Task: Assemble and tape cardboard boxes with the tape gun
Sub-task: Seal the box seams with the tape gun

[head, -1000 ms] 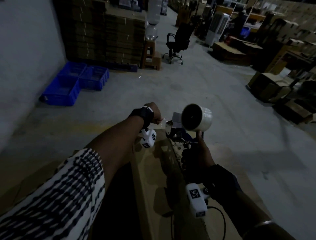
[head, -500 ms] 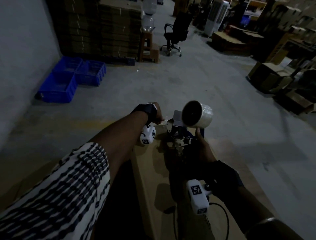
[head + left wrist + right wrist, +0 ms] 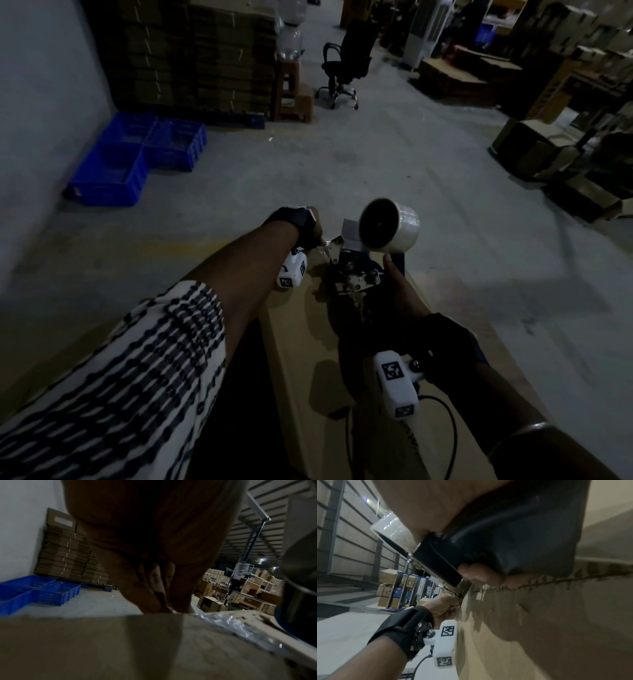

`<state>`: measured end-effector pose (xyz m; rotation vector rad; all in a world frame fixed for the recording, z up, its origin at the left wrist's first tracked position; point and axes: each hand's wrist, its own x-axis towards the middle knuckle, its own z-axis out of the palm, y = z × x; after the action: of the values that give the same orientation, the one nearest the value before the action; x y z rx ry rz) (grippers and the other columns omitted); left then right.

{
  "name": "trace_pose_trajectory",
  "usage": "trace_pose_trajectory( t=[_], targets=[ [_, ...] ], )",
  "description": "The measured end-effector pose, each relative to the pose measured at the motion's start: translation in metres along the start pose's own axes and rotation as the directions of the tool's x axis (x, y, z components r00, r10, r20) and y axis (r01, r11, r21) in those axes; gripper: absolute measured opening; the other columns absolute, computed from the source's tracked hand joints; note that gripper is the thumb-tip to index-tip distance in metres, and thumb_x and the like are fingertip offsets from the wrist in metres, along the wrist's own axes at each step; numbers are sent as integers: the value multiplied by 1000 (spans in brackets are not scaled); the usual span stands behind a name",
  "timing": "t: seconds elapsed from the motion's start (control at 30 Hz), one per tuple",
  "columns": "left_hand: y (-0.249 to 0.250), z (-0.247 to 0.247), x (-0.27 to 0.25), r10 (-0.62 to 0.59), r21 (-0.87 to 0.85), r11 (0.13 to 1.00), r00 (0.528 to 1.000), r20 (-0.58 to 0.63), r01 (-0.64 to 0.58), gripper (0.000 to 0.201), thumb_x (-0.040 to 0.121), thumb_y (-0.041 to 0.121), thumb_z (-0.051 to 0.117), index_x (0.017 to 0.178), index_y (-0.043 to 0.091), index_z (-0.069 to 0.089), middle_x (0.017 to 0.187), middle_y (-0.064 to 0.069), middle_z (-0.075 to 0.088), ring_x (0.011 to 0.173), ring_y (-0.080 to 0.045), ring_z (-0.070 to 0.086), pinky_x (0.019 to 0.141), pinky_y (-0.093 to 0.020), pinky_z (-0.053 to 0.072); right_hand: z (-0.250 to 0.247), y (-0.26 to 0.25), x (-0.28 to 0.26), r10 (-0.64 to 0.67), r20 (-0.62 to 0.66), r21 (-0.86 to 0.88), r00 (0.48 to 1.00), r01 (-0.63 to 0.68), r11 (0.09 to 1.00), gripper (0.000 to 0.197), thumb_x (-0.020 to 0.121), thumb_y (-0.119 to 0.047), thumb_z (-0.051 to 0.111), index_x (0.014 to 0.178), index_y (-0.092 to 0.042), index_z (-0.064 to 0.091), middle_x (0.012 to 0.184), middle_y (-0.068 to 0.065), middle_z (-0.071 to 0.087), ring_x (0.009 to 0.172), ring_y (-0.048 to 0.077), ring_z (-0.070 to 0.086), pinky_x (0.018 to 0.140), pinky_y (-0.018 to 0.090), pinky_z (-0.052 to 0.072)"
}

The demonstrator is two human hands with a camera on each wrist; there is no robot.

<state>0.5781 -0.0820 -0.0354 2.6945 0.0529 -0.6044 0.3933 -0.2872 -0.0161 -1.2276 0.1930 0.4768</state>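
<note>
Right hand (image 3: pixel 394 301) has its fingers (image 3: pixel 481 573) wrapped round the tape gun (image 3: pixel 356 270) handle, gun sitting on the far end of the box (image 3: pixel 308 342) over the seam. Left hand (image 3: pixel 308 228) pinches the tape (image 3: pixel 231 626) end down over the box's far edge, fingers (image 3: pixel 159 588) together. Blue crates (image 3: pixel 137 157) sit on the floor by the wall.

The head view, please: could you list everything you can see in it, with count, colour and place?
cardboard box: one, brown, lying under both hands
tape gun: one, dark with metal parts, on the box's far end
tape roll: one, clear, on top of the gun
crates: several, blue, on the floor by the left wall
flat cartons: one stack, brown, behind the crates
office chair: one, black, far centre
left hand: pinching the tape end at the gun's front
right hand: holding the gun's grip
</note>
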Motion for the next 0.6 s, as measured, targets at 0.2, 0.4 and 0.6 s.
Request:
trace_pose_trajectory(
  t=[0.2, 0.4, 0.6],
  targets=[
    [2, -5, -25, 17, 64, 998, 1000, -25, -15, 24, 82, 25, 73, 83, 1, 66, 81, -20, 68, 71, -30, 69, 74, -46, 59, 0, -3, -1, -15, 35, 39, 999, 13, 999, 54, 109, -46, 22, 114, -11, 63, 90, 7, 77, 77, 17, 75, 61, 26, 58],
    [4, -20, -32, 104, -131, 986, 994, 22, -100, 27, 91, 28, 67, 94, 2, 71, 90, -8, 73, 83, -21, 71, 81, -41, 59, -4, 1, 4, -19, 41, 32, 999, 18, 999, 52, 108, -48, 26, 116, -13, 65, 94, 9, 77, 80, 19, 75, 62, 26, 58],
    [2, -6, -16, 127, 113, 985, 992, 18, -128, 23, 74, 39, 79, 80, 17, 78, 74, -3, 74, 63, -20, 71, 69, -43, 61, -5, 3, 3, -20, 41, -44, 999, 22, 999, 54, 108, -50, 26, 126, -12, 60, 87, 8, 77, 73, 17, 74, 60, 27, 57]
  ],
)
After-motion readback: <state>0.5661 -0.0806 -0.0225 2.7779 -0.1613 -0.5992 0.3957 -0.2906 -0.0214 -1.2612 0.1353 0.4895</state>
